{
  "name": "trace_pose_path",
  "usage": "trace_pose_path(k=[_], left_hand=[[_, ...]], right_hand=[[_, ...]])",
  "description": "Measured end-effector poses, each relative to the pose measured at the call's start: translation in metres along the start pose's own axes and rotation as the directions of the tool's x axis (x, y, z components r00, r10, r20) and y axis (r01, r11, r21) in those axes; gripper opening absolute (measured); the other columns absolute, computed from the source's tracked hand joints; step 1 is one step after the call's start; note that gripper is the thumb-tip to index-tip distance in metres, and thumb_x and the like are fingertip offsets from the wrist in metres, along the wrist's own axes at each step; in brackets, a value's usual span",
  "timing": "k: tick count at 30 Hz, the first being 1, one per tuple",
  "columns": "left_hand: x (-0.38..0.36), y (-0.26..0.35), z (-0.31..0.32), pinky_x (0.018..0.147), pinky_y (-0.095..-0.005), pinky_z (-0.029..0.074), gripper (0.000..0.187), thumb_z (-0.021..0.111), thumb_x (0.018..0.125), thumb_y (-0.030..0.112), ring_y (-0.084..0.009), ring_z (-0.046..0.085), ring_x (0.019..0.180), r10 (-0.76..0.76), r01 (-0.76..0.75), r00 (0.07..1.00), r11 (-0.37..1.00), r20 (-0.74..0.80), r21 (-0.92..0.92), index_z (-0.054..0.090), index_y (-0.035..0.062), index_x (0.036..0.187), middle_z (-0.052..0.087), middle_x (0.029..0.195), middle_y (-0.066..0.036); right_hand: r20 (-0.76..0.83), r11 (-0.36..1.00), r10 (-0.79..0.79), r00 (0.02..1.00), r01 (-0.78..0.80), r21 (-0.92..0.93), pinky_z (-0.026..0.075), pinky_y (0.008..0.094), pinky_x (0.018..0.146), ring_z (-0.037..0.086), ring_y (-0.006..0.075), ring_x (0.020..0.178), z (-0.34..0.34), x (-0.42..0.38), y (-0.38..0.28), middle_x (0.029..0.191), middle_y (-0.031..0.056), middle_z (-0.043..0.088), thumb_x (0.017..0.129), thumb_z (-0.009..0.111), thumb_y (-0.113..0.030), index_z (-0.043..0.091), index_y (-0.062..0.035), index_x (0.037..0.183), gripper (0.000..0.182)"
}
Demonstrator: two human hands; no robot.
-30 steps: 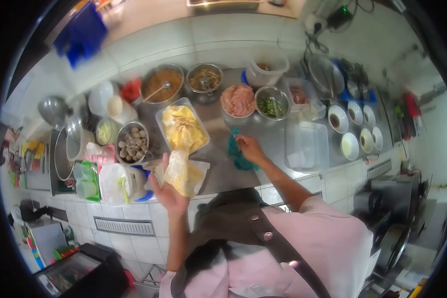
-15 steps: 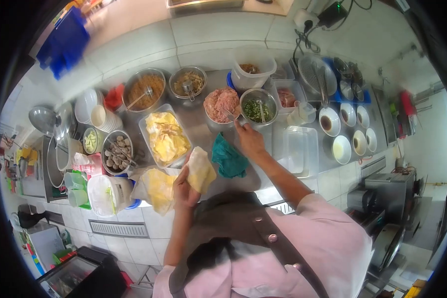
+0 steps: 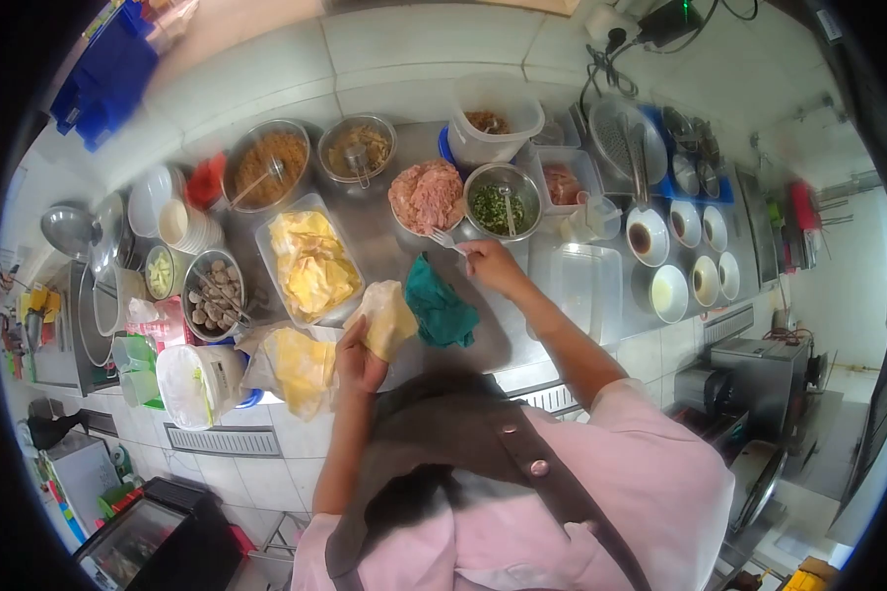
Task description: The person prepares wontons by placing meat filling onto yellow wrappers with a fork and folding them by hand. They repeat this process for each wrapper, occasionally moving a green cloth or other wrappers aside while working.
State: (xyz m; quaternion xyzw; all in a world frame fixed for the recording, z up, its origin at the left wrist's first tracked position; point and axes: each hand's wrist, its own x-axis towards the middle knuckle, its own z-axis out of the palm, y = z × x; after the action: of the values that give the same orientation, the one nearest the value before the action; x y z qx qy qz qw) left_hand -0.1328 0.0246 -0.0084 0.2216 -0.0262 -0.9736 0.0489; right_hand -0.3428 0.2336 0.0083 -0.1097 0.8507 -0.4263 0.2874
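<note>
My left hand (image 3: 361,361) holds a thin, pale yellow wonton wrapper (image 3: 388,321). In my right hand (image 3: 494,266) is a metal fork (image 3: 445,238), its tines at the near edge of the raw minced meat (image 3: 426,197). Whether the tines carry any meat is too small to tell. Beside the meat, a steel bowl of chopped green onions (image 3: 503,205) has a spoon in it. A crumpled teal cloth (image 3: 438,303) lies between my hands. More wrappers (image 3: 301,366) rest left of my left hand, and yellow sheets (image 3: 310,264) fill a plastic tub farther back.
Steel bowls of brown food (image 3: 268,169) stand at the back left, near a bowl of meatballs (image 3: 214,295). To the right are an open clear plastic container (image 3: 579,286) and several white bowls with sauce (image 3: 669,294). A white bucket (image 3: 199,386) sits at the counter's front left.
My right hand has drawn the fork back from the top of the minced meat to its near edge. The left hand still holds the wrapper. The whole view has shifted slightly.
</note>
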Motion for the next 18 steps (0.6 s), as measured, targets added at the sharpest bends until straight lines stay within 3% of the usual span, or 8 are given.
trace_pose_path(k=[2, 3, 5, 6, 8, 12, 15, 18], left_hand=[[0.004, -0.001, 0.001, 0.117, -0.0497, 0.031, 0.046, 0.043, 0.102, 0.015, -0.0346, 0.041, 0.137, -0.029, 0.025, 0.999, 0.995, -0.042, -0.101, 0.035, -0.0017, 0.145, 0.042, 0.148, -0.019], [0.005, -0.002, 0.003, 0.117, -0.0497, 0.031, 0.046, 0.043, 0.102, 0.015, -0.0346, 0.041, 0.137, -0.026, 0.021, 0.999, 0.995, -0.046, -0.101, 0.035, -0.0017, 0.145, 0.042, 0.148, -0.019], [0.005, -0.004, 0.006, 0.117, -0.0492, 0.031, 0.045, 0.041, 0.104, 0.018, -0.0343, 0.041, 0.137, -0.015, 0.011, 0.999, 0.994, -0.033, -0.105, 0.036, -0.0019, 0.144, 0.043, 0.147, -0.019], [0.005, -0.005, 0.007, 0.117, -0.0492, 0.031, 0.045, 0.041, 0.104, 0.018, -0.0343, 0.041, 0.137, -0.015, 0.011, 0.999, 0.994, -0.037, -0.106, 0.036, -0.0019, 0.144, 0.043, 0.147, -0.019], [0.007, -0.006, 0.011, 0.118, -0.0514, 0.028, 0.047, 0.038, 0.105, 0.024, -0.0346, 0.041, 0.137, -0.010, 0.007, 1.000, 0.997, -0.027, -0.083, 0.035, -0.0021, 0.145, 0.042, 0.148, -0.019], [0.015, -0.008, 0.006, 0.118, -0.0513, 0.027, 0.048, 0.037, 0.106, 0.026, -0.0344, 0.041, 0.137, -0.009, 0.006, 0.997, 0.999, -0.077, -0.033, 0.035, -0.0005, 0.145, 0.042, 0.148, -0.018], [0.022, -0.008, -0.002, 0.115, -0.0521, 0.030, 0.047, 0.039, 0.105, 0.028, -0.0337, 0.044, 0.133, -0.036, 0.035, 0.998, 0.999, -0.059, -0.024, 0.037, 0.0028, 0.144, 0.046, 0.146, -0.015], [0.026, -0.009, -0.005, 0.115, -0.0517, 0.031, 0.048, 0.041, 0.104, 0.030, -0.0335, 0.045, 0.133, -0.027, 0.028, 0.998, 0.999, -0.063, 0.022, 0.039, 0.0032, 0.143, 0.048, 0.144, -0.015]], right_hand=[[0.091, 0.967, -0.033, 0.995, 0.009, 0.255, 0.050, 0.0361, 0.066, 0.064, 0.0274, 0.069, 0.002, 0.011, 0.016, 0.073, 0.0153, 0.067, 0.089, 0.049, -0.009, 0.067, -0.0039, 0.120, 0.036], [0.096, 0.967, -0.032, 0.995, 0.007, 0.256, 0.050, 0.0361, 0.066, 0.064, 0.0274, 0.069, 0.002, 0.008, 0.012, 0.073, 0.0153, 0.067, 0.089, 0.049, -0.009, 0.067, -0.0039, 0.120, 0.036], [-0.086, 0.937, -0.342, 0.936, 0.333, -0.103, 0.051, 0.0389, 0.064, 0.064, 0.0290, 0.069, 0.004, 0.002, 0.005, 0.078, 0.0152, 0.066, 0.088, 0.051, -0.009, 0.066, -0.0034, 0.119, 0.034], [-0.083, 0.938, -0.339, 0.937, 0.330, -0.101, 0.051, 0.0389, 0.064, 0.064, 0.0290, 0.069, 0.007, 0.000, 0.001, 0.078, 0.0152, 0.066, 0.088, 0.051, -0.009, 0.066, -0.0034, 0.119, 0.034], [-0.094, 0.655, -0.583, 0.807, 0.398, -0.642, 0.052, 0.0440, 0.064, 0.065, 0.0320, 0.070, 0.017, -0.002, -0.006, 0.082, 0.0148, 0.064, 0.088, 0.052, -0.009, 0.064, -0.0039, 0.117, 0.032], [-0.013, 0.605, -0.546, 0.838, 0.383, -0.698, 0.053, 0.0478, 0.065, 0.065, 0.0347, 0.073, 0.025, 0.006, -0.007, 0.085, 0.0143, 0.061, 0.088, 0.053, -0.011, 0.062, -0.0050, 0.117, 0.031], [0.048, 0.639, -0.557, 0.829, 0.465, -0.613, 0.052, 0.0487, 0.065, 0.065, 0.0354, 0.073, 0.014, 0.020, -0.007, 0.086, 0.0151, 0.065, 0.086, 0.054, -0.010, 0.065, -0.0044, 0.114, 0.031], [0.163, 0.712, -0.415, 0.895, 0.431, -0.554, 0.052, 0.0431, 0.066, 0.068, 0.0286, 0.077, -0.004, 0.045, -0.013, 0.090, 0.0130, 0.068, 0.084, 0.052, -0.004, 0.064, -0.0011, 0.117, 0.035]])
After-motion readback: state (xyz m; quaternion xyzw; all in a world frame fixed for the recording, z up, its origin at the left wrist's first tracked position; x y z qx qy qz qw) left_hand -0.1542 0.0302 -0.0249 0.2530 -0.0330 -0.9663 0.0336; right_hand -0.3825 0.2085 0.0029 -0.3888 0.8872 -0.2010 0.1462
